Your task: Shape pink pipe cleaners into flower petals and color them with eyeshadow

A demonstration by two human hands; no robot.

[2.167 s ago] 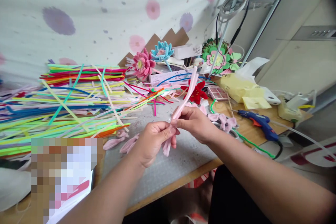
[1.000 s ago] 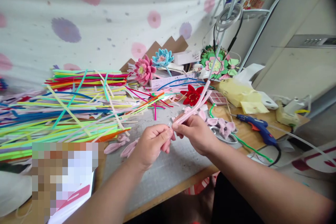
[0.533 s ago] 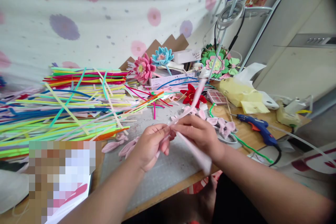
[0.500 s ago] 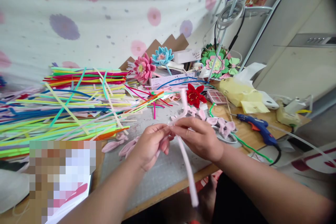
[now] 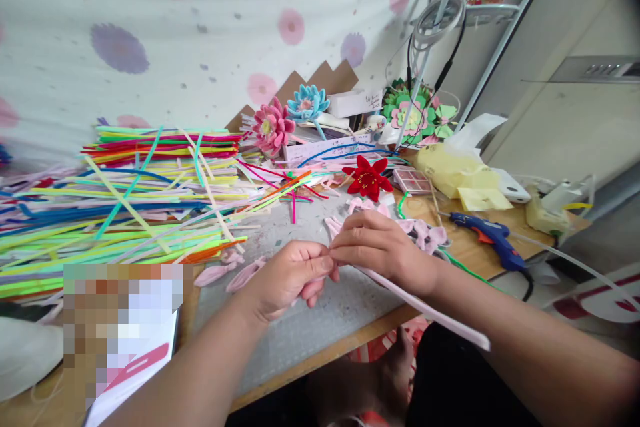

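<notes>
My left hand (image 5: pixel 290 278) is closed in a pinch on the folded end of a pale pink pipe cleaner (image 5: pixel 430 312). My right hand (image 5: pixel 381 247) pinches the same pipe cleaner right beside it, fingertips touching. The long free end runs out under my right wrist, down and to the right past the table edge. Both hands hover over the grey cutting mat (image 5: pixel 320 320). Finished pink petal pieces (image 5: pixel 227 272) lie on the mat left of my left hand, and more pink petals (image 5: pixel 425 235) lie behind my right hand.
A big heap of coloured pipe cleaners (image 5: pixel 135 193) fills the left of the table. A red flower (image 5: pixel 369 178), pink flower (image 5: pixel 271 126) and blue flower (image 5: pixel 307 101) sit at the back. A blue glue gun (image 5: pixel 493 237) lies right, near yellow paper (image 5: pixel 457 177).
The pipe cleaner's free end swung from pointing up and away, round toward me, and now points down right under my right wrist. Both hands kept their pinch and stayed over the mat.
</notes>
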